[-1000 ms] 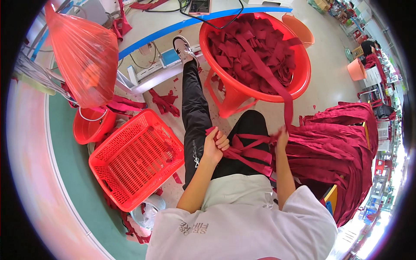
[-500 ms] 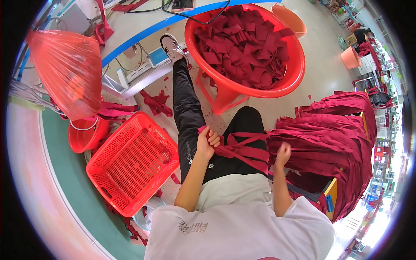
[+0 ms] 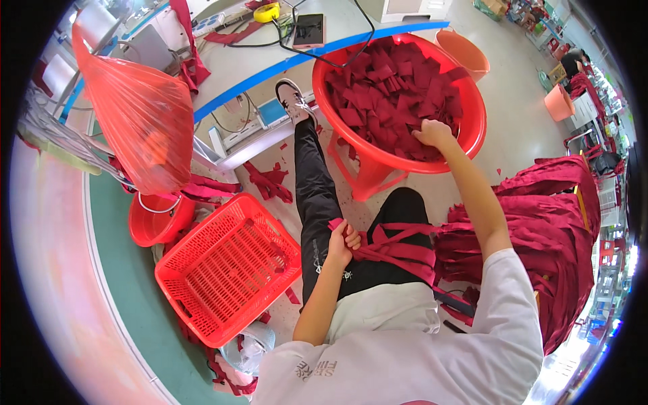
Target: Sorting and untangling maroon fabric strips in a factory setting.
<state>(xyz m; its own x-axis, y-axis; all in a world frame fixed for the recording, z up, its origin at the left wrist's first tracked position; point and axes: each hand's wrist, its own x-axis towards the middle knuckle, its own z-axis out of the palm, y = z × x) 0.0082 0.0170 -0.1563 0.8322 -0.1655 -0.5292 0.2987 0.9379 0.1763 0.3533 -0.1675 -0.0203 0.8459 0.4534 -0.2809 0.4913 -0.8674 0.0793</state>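
1. Workshop floor, pale and littered with dark red scraps, fills the head view; the person sits with one black-trousered leg stretched toward a grey desk with a blue front edge [image 3: 283, 64], where a dark tablet and cables lie near that edge.

2. Half a second ago the right hand [image 3: 433, 133] lay by the lap next to the strips; now the arm is stretched forward and the hand rests on the heap of dark red cut fabric pieces [image 3: 385, 88] inside the big round red plastic tub [image 3: 472, 135], at the tub's near rim. Its grip looks curled into the pieces, though whether it has closed on one cannot be told.

3. The left hand [image 3: 344, 237] has stayed on the thigh, its grip clenched on the bundle of dark red fabric strips [image 3: 398, 246] draped over the lap.

4. Judging by that reach, a fresh piece is being fetched while the bundle is kept in place.

5. A large pile of dark red sewn strips [image 3: 547, 236] lies beside the right arm; a square red plastic mesh basket [image 3: 226, 270] stands on the floor at the left, near a small red bucket [image 3: 158, 223] and a hanging red plastic bag [image 3: 138, 118].
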